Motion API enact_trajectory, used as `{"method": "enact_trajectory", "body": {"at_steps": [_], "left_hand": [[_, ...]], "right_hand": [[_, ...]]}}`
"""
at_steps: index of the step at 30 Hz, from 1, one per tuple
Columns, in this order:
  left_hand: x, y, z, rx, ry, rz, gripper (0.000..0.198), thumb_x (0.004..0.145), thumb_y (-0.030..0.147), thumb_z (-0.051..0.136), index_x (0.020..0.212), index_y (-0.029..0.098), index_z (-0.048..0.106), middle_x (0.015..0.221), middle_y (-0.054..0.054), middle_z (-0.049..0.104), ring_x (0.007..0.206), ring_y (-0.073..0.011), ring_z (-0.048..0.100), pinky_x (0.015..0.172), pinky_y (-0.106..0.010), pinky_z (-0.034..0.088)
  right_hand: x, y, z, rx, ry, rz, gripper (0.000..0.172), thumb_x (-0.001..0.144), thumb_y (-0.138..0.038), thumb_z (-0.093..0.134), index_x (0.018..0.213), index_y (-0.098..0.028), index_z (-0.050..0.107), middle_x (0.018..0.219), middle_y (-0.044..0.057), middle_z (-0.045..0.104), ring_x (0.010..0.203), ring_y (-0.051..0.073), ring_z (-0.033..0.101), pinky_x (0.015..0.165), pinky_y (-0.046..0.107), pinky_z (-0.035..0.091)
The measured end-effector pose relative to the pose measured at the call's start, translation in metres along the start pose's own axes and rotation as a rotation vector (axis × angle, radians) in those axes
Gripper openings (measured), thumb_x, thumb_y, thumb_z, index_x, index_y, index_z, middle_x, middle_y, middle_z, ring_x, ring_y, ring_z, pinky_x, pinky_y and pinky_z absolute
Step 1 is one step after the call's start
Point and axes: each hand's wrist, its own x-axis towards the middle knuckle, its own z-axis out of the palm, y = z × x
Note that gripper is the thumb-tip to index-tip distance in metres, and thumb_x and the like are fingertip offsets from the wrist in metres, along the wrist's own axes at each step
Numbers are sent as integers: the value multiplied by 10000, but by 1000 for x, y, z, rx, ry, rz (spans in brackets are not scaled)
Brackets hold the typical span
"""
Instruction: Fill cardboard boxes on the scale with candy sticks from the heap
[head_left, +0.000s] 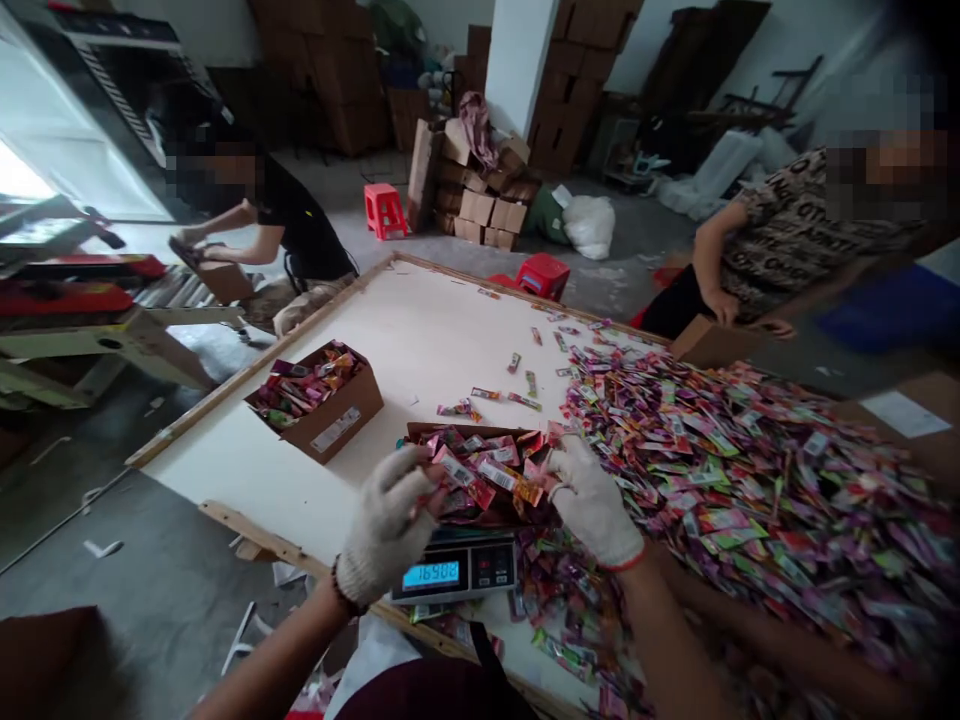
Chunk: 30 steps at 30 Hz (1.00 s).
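A cardboard box (pixel 499 518) heaped with small, shiny, colourful packets (pixel 504 472) sits on a digital scale (pixel 491 568) with a lit blue display. My left hand (pixel 386 525), in a white knitted glove with bare fingertips, is at the box's left end, its fingers bent but apart. At the right end, my right hand (pixel 592 505) wears a similar glove. Its thumb and fingers are spread against the packets there; I cannot make out anything gripped. The bottom of the box is hidden from view.
A second filled box (pixel 337 415) stands on the white table (pixel 420 320), left of the scale. A large pile of packets (pixel 720 470) covers the table's right side. One co-worker (pixel 795 230) handles a carton (pixel 712 342) at right; another person (pixel 292 215) bends over at left.
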Motion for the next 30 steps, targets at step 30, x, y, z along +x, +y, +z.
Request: {"method": "enact_trajectory", "body": {"at_steps": [30], "left_hand": [[-52, -61, -25, -690, 371, -1126, 638, 704, 637, 787, 1136, 177, 689, 1259, -127, 654, 1145, -266, 643, 959, -402, 529]], "right_hand": [[10, -58, -8, -325, -6, 83, 348, 872, -333, 698, 1198, -214, 735, 1672, 113, 364, 1568, 438, 228, 1260, 635, 263]]}}
